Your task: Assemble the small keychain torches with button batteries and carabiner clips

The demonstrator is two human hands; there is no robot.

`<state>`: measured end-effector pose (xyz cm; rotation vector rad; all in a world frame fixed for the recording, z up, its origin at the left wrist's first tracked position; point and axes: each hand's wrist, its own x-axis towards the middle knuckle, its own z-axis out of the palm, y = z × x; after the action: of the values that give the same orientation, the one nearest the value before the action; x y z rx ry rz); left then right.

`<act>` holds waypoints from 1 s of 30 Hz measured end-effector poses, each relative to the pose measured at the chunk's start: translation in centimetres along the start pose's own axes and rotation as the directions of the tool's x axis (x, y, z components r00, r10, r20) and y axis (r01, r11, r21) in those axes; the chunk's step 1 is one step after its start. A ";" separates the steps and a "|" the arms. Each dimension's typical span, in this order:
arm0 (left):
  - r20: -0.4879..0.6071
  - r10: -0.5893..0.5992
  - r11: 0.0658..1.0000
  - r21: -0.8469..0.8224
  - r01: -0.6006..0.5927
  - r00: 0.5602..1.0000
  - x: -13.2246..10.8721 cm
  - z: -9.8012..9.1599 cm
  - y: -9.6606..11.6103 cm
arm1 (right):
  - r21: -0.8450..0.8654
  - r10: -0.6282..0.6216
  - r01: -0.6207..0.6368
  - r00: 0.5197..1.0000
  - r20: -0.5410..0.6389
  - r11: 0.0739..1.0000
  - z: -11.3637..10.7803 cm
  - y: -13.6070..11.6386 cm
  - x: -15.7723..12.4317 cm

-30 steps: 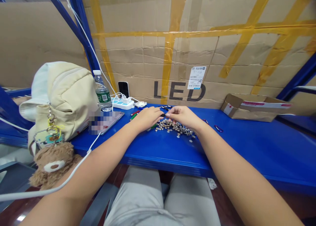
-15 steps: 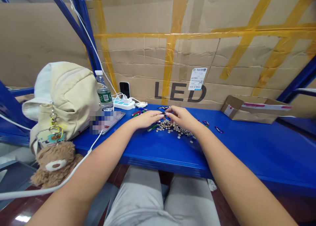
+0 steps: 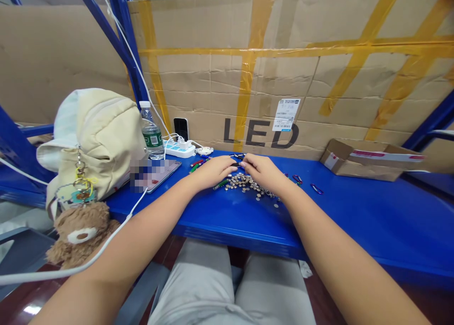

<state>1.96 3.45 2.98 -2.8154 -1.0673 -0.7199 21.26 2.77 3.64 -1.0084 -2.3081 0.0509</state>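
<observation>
Forearms angled inward, the person's left hand (image 3: 215, 171), palm down, and right hand (image 3: 261, 171), fingers curled, meet and pinch a small dark piece (image 3: 236, 164) between them, above scattered metal discs (image 3: 244, 183).

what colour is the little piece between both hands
The held piece looks black, head view.

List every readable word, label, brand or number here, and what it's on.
"LED": big cardboard carton.
White label on that carton: too small to read.
Green bottle label: too small.
Flat phone: partly pixelated, unreadable.
Red-and-white strip on the smaller box: any print unreadable.
</observation>
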 end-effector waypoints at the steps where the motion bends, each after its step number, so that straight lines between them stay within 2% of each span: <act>1: 0.001 -0.004 0.999 0.054 0.004 1.000 0.0 0.0 0.1 | 0.009 0.011 -0.011 1.000 -0.006 1.000 0.1 0.0 0.0; 6: 0.016 -0.084 0.959 0.273 0.077 0.996 0.1 0.4 0.4 | 0.082 0.091 -0.094 0.995 0.039 0.992 0.7 0.3 0.2; 10: 0.026 -0.136 0.975 0.181 0.129 0.990 0.4 1.1 0.0 | 0.099 0.158 -0.168 0.982 0.100 0.981 0.7 1.6 0.6; 12: -0.008 -0.165 0.980 0.108 0.165 0.986 0.5 1.1 -0.4 | 0.019 0.237 -0.238 0.970 0.057 0.971 0.2 2.9 0.6; 14: -0.050 -0.199 0.978 0.055 0.201 0.979 0.4 1.0 -1.0 | -0.123 0.352 -0.352 0.936 -0.020 0.928 -0.5 4.5 0.4; 15: -0.062 -0.211 0.977 0.029 0.213 0.975 0.4 0.9 -1.2 | -0.194 0.402 -0.398 0.915 -0.018 0.897 -0.9 5.3 0.2; 19: -0.087 -0.243 0.968 -0.090 0.236 0.966 0.2 0.4 -1.6 | -0.361 0.579 -0.520 0.812 0.072 0.774 -2.2 7.5 -0.7; 24: -0.070 -0.238 0.964 -0.140 0.227 0.969 0.1 0.2 -1.4 | -0.410 0.690 -0.577 0.691 0.217 0.706 -3.3 7.5 -1.4; 26: -0.055 -0.234 0.964 -0.140 0.224 0.971 0.1 0.2 -1.4 | -0.409 0.692 -0.572 0.673 0.263 0.711 -3.5 7.3 -1.5; 30: -0.025 -0.243 0.958 -0.162 0.236 0.970 0.1 0.2 -1.3 | -0.374 0.661 -0.554 0.690 0.294 0.744 -3.3 7.4 -1.4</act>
<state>1.30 4.54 2.66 -2.8100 -1.4212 -0.9218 28.61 6.39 3.59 -2.0622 -2.2452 0.2657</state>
